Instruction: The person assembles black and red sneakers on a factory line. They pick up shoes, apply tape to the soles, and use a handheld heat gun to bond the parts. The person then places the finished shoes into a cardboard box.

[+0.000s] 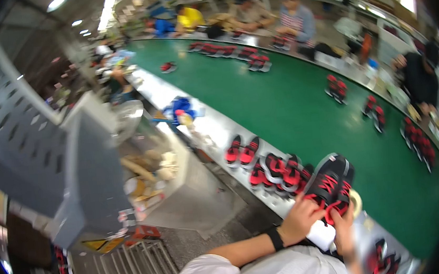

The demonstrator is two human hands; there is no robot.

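Holding a black-and-red shoe (330, 184) between both hands at the near edge of the green conveyor belt (290, 104), the person works just above the belt's metal side rail (219, 132). The left hand (301, 219), with a dark band on its wrist, closes around the shoe's near side; the right hand (344, 225) grips its toe end from below. To do this step well, it seems wise to keep both grips firm and the shoe level over the rail, clear of the pairs beside it. The shoe is black with red lacing and red panels, its sole turned away from the camera; a white piece shows beneath it. Just beyond, a row of matching shoes (275, 171) lies on the rail. Farther off, more pairs (336, 88) dot the belt, and seated workers (298, 21) line its far side.
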